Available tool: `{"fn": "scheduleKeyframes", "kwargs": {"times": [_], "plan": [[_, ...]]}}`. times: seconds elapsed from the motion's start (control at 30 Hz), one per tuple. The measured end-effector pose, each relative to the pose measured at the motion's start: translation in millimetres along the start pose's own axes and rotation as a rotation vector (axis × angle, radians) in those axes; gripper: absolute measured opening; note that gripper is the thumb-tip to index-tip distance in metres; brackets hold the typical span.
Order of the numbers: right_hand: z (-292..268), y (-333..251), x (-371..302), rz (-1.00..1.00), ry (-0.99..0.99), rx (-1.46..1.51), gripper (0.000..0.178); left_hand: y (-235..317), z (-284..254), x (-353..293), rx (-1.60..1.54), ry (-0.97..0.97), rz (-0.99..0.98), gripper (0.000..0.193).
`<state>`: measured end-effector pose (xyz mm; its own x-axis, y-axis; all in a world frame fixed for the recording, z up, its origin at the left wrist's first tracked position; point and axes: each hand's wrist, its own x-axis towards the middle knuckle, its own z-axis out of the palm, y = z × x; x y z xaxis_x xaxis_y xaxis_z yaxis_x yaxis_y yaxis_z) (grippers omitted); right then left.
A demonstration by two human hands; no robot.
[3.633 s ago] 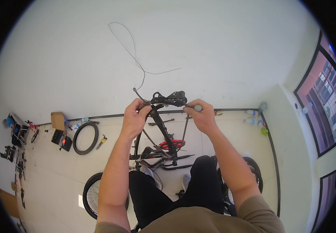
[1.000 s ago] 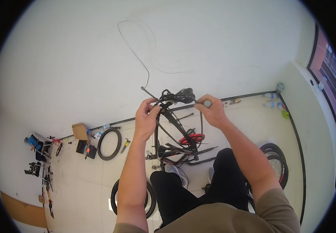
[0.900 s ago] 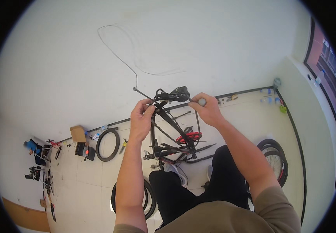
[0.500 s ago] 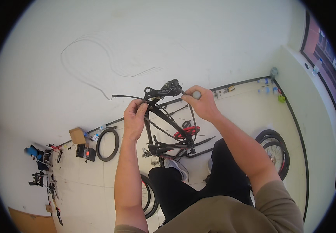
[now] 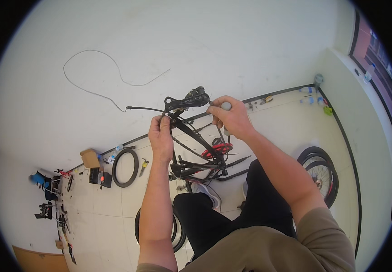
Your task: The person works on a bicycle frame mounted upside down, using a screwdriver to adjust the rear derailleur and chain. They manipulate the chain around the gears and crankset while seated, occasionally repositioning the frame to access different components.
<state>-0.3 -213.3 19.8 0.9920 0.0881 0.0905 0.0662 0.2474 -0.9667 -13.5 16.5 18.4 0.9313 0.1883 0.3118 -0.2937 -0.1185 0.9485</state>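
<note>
A black bicycle frame point(image 5: 191, 131) stands before me, with a black rear derailleur point(image 5: 195, 99) at its top end. From there a black cable housing point(image 5: 146, 109) runs left, and a thin bare inner wire point(image 5: 76, 86) loops out of it against the pale wall. My left hand point(image 5: 160, 136) is closed around the frame end just below the derailleur. My right hand point(image 5: 233, 117) grips a screwdriver with a rounded grey handle end point(image 5: 226, 105), its tip side toward the derailleur's right end. The exact contact is too small to make out. A chain point(image 5: 184, 148) hangs along the frame.
Wheels lie on the floor at right point(image 5: 320, 179) and under my left forearm. At left are a loose tyre point(image 5: 125, 168), a cardboard box point(image 5: 90, 158) and a tool case point(image 5: 100, 177). Pliers point(image 5: 266, 99) and water bottles point(image 5: 307, 100) lie along the wall at right.
The derailleur and frame end have shifted slightly left and up, and the wire loop has moved with them. My left hand has turned a little around the frame end; both hands keep their grip.
</note>
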Motion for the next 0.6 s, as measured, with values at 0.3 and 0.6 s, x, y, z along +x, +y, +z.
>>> {"fn": "scheduleKeyframes", "kwargs": {"times": [0.3,0.6], "plan": [[2.6,17.4,1.1,-0.077,0.026,0.172,0.015,-17.7,-6.2,-3.9,-0.382,0.025,0.002,0.02],[13.0,6.5,-1.7,-0.071,0.081,0.17,0.011,-30.6,-13.9,-6.5,-0.34,0.084,0.052,0.02]]}}
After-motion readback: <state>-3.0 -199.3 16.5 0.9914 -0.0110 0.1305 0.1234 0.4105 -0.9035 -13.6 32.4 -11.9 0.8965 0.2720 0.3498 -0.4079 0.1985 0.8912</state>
